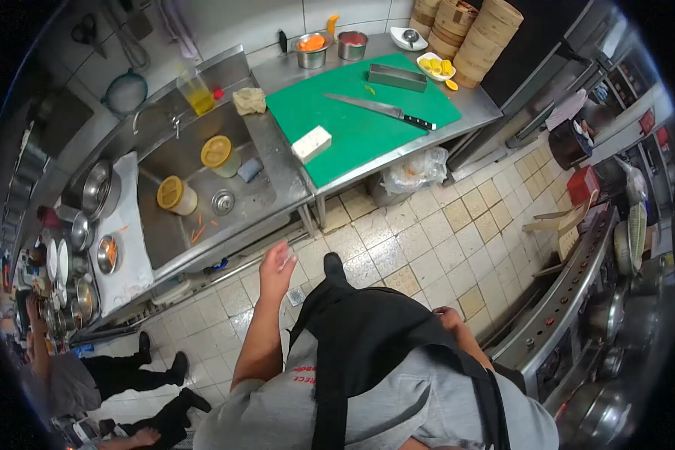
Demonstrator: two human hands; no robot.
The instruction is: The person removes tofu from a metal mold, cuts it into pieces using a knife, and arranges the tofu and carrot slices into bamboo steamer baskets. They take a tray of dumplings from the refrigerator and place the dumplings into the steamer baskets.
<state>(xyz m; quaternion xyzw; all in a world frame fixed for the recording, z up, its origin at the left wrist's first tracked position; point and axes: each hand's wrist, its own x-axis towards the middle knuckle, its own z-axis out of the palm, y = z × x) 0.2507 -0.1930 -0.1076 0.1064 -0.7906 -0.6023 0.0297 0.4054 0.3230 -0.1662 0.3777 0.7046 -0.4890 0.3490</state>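
My left hand (277, 262) is held in the air in front of the counter, fingers loosely bent and apart, touching nothing. At my right side, my right hand (448, 318) hangs low with its fingers curled and partly in shadow; whether it holds anything is unclear. Both are away from the green cutting board (337, 124) on the steel counter. On that board lie a long kitchen knife (379, 107) with a black handle, a white rectangular block (312, 144) and a narrow metal box (397, 77).
Left of the board, a sink (236, 201) holds yellow-lidded tubs (217, 153). Metal cups (313, 54), a dish of yellow pieces (436, 67) and bamboo steamers (487, 41) line the counter's back. A stove (559, 307) stands to my right; other people (67, 382) are at lower left.
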